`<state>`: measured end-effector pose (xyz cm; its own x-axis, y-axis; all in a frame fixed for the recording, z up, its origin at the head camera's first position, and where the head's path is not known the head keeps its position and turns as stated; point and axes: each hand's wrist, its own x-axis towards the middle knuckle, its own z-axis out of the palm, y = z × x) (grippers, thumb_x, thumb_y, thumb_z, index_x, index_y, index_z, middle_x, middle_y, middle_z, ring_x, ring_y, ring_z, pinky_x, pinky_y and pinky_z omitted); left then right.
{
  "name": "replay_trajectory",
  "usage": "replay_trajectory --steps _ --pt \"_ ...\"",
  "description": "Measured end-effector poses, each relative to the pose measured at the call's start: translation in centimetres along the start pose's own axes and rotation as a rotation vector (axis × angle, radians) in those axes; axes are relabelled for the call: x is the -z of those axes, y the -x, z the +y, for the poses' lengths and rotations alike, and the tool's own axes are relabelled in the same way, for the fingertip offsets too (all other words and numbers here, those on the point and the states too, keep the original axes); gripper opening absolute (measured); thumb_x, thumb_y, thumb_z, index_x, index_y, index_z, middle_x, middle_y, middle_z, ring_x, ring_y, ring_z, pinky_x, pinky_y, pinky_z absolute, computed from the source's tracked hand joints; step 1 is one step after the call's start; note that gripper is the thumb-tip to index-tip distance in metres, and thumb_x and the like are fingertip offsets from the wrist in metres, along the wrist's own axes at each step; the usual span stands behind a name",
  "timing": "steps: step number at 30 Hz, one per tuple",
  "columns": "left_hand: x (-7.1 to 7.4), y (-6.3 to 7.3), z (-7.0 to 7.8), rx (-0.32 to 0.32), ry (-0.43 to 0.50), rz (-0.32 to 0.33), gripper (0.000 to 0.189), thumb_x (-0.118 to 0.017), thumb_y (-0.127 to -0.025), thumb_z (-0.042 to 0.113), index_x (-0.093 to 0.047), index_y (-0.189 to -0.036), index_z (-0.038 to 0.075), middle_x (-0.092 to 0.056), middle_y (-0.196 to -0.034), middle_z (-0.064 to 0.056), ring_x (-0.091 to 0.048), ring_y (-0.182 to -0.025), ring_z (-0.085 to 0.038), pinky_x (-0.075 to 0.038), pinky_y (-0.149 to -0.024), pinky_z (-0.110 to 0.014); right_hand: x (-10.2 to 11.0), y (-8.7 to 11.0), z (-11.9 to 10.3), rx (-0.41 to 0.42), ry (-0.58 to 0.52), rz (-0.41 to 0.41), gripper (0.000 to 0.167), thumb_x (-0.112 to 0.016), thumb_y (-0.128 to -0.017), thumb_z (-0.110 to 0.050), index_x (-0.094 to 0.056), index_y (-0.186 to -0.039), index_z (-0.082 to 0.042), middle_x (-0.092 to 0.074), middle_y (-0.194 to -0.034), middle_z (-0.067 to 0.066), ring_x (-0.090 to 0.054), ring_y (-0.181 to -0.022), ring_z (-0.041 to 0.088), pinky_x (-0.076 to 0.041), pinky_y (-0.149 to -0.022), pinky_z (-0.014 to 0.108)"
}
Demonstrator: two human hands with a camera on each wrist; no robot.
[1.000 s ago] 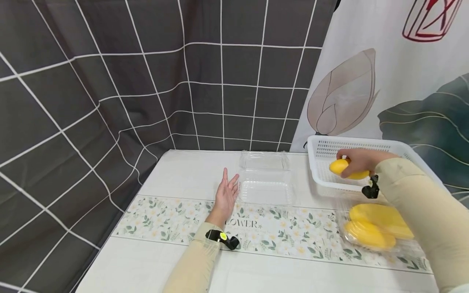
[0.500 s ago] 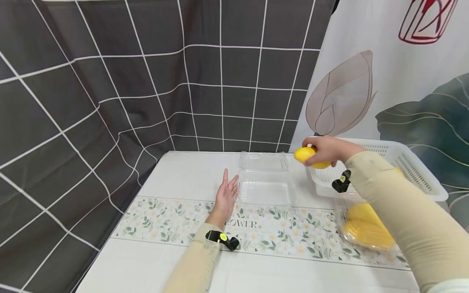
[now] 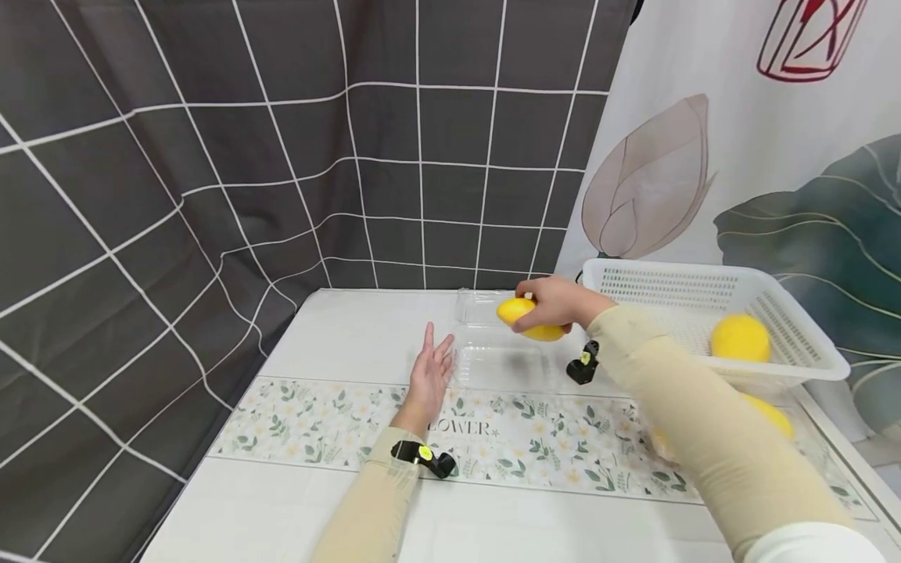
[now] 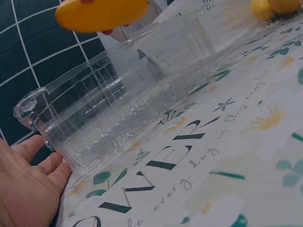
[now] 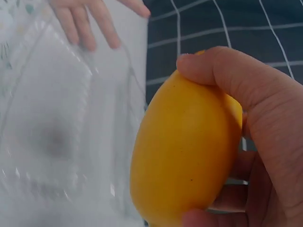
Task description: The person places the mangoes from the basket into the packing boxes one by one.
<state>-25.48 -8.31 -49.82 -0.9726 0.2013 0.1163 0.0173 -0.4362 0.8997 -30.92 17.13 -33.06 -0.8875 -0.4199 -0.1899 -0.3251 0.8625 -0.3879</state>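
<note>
My right hand [image 3: 558, 303] grips a yellow mango [image 5: 182, 146], thumb on one side and fingers around the other. It hangs over the open clear plastic clamshell box [image 3: 496, 366], overlapping the box's lid part in the head view. Beside the box's left edge rests my left hand [image 3: 428, 381], palm turned up and fingers extended. In the left wrist view its fingertips [image 4: 57, 172] lie right at the box's near corner [image 4: 71, 142]. The box has no fruit inside.
A white perforated basket [image 3: 669, 271] at the back right contains another mango [image 3: 741, 338]. In front of it, partly hidden by my right sleeve [image 3: 704, 422], lies a clear box with more yellow fruit [image 3: 774, 416]. A dark grid-patterned cloth [image 3: 457, 195] hangs behind the table.
My right hand has lifted the mango out of the basket and carried it left to above the open clamshell box. The left hand has stayed in place beside the box.
</note>
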Motion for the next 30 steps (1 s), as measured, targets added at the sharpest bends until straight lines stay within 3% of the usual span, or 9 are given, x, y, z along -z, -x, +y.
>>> replay_trajectory --steps 11,19,26,30 --pt "0.1 0.0 0.3 0.029 -0.001 0.018 0.061 -0.018 -0.108 0.043 0.005 -0.163 0.031 -0.018 -0.167 -0.019 -0.01 -0.154 -0.04 -0.011 -0.126 -0.048 -6.0 -2.8 -2.4 -0.114 -0.089 -0.04 0.071 -0.077 -0.081 -0.052 -0.057 -0.133 -0.007 -0.064 -0.095 0.009 -0.061 -0.059 0.021 -0.052 -0.045 0.029" --pt "-0.1 -0.1 0.3 0.034 -0.012 -0.001 0.062 -0.018 -0.108 0.044 0.006 -0.163 0.031 -0.019 -0.167 -0.018 -0.011 -0.154 -0.039 -0.011 -0.126 -0.046 -8.6 -3.6 -4.1 -0.161 -0.153 -0.009 0.059 -0.075 -0.084 -0.051 -0.061 -0.118 -0.005 -0.064 -0.086 0.009 -0.059 -0.059 0.021 -0.052 -0.049 0.03" --pt "-0.1 -0.1 0.2 0.026 0.001 -0.006 0.06 -0.017 -0.108 0.041 0.006 -0.163 0.031 -0.018 -0.166 -0.021 -0.011 -0.153 -0.042 -0.012 -0.126 -0.047 -10.2 -4.2 -4.2 -0.17 -0.114 -0.024 0.062 -0.071 -0.086 -0.053 -0.06 -0.118 -0.001 -0.064 -0.086 0.01 -0.059 -0.063 0.021 -0.05 -0.052 0.029" --pt "0.1 -0.2 0.0 0.021 0.005 -0.005 0.061 -0.017 -0.108 0.04 0.005 -0.164 0.03 -0.018 -0.166 -0.022 -0.01 -0.153 -0.043 -0.012 -0.126 -0.048 -11.0 -4.6 -3.9 -0.16 -0.048 -0.047 0.072 -0.068 -0.086 -0.057 -0.058 -0.126 0.002 -0.064 -0.09 0.009 -0.059 -0.07 0.021 -0.048 -0.059 0.03"
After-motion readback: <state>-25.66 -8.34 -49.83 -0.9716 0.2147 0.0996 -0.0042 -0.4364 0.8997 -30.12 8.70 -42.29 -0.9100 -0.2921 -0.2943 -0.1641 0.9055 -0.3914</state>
